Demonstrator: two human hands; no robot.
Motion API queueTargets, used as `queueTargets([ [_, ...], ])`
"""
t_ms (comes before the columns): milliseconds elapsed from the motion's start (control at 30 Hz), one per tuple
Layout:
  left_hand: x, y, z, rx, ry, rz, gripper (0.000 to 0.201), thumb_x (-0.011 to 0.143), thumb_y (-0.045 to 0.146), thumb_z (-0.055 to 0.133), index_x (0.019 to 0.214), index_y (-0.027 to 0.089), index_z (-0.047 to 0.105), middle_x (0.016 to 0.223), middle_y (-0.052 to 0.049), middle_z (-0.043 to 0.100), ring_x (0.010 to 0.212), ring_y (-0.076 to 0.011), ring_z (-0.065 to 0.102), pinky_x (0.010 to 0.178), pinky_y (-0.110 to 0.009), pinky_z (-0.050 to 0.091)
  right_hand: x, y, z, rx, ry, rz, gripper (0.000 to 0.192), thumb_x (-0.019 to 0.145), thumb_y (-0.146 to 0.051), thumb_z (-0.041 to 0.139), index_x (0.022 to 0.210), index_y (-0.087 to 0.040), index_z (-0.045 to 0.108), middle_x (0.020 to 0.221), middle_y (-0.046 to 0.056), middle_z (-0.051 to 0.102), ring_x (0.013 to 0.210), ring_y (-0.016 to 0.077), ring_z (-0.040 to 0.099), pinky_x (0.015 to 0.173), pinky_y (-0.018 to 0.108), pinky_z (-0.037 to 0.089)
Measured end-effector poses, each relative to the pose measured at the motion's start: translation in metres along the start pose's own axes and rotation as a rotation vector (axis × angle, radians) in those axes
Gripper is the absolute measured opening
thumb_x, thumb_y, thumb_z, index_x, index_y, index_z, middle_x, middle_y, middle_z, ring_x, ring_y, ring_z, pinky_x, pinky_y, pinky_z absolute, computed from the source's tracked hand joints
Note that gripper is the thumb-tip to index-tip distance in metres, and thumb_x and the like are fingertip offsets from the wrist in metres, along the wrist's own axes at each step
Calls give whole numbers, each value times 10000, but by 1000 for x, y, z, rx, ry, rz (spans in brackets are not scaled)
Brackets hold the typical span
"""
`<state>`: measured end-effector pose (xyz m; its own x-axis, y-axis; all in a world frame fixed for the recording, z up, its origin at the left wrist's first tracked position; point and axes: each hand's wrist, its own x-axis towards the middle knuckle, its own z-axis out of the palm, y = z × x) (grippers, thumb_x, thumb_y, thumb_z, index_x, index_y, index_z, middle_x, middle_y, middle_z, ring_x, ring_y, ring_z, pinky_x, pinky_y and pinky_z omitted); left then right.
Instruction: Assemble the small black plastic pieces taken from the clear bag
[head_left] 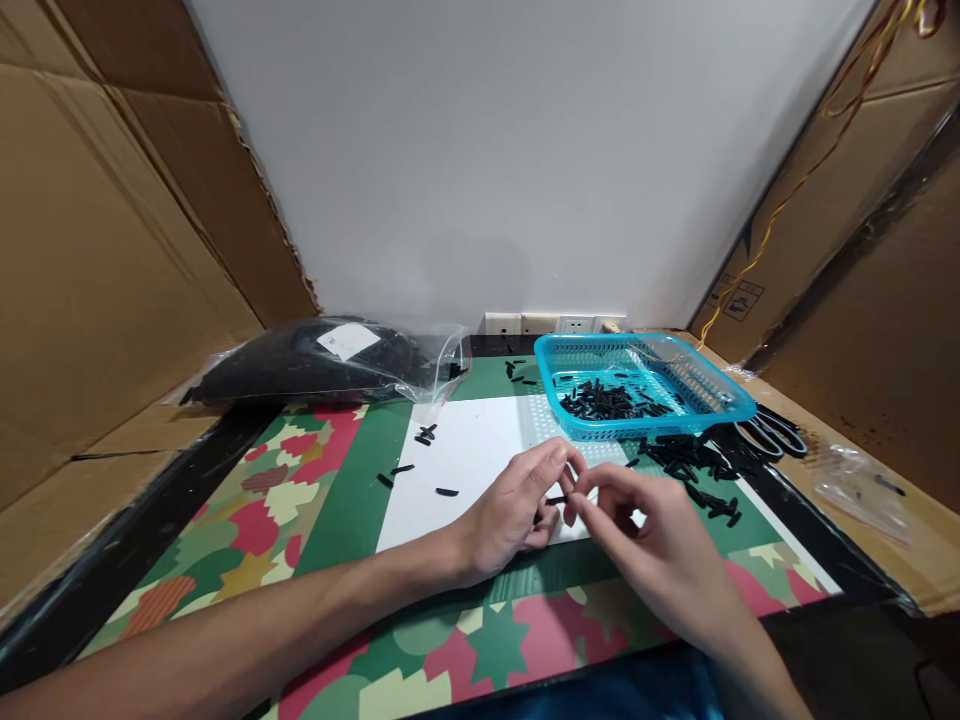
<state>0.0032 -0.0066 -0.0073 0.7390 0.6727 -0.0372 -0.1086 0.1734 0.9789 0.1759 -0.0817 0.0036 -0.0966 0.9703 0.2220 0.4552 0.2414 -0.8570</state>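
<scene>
A clear plastic bag of black parts (322, 362) lies at centre left. At lower centre, the left hand (517, 510) and right hand (652, 545) meet fingertip to fingertip, both pinching one small black piece (556, 499) above the white sheet (465, 470). Right of centre, a turquoise basket (720, 395) holds more pieces, with a loose pile (694, 465) just beside it.

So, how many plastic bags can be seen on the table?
2. A large bag of black parts lies at the back left; a small clear bag lies at the far right, beyond the scissors.
</scene>
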Motion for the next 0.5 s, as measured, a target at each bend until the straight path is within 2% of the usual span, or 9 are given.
queueTargets([
  [100, -1, 2, 1, 60, -7, -4, 450, 1057, 597, 465, 945, 173, 562, 658, 55, 505, 445, -41, 328, 403, -158, 220, 2, 6, -13, 82, 150, 29, 263, 1016, -411, 637, 894, -191, 713, 624, -47, 468, 583, 132, 408, 541, 254, 319],
  [167, -2, 3, 2, 100, -22, -4, 462, 1063, 586, 460, 882, 173, 560, 593, 59, 483, 441, -54, 342, 407, -169, 236, 4, 10, -19, 111, 205, 53, 286, 993, -445, 669, 891, -182, 718, 632, -37, 493, 586, 134, 411, 541, 258, 328],
  [500, -4, 5, 2, 171, -34, 3, 473, 1069, 580, 464, 814, 186, 525, 612, 56, 476, 490, -65, 366, 469, -190, 293, 5, 16, -17, 205, 85, 107, 315, 1012, -469, 666, 893, -178, 685, 636, -41, 469, 589, 120, 384, 532, 259, 285],
])
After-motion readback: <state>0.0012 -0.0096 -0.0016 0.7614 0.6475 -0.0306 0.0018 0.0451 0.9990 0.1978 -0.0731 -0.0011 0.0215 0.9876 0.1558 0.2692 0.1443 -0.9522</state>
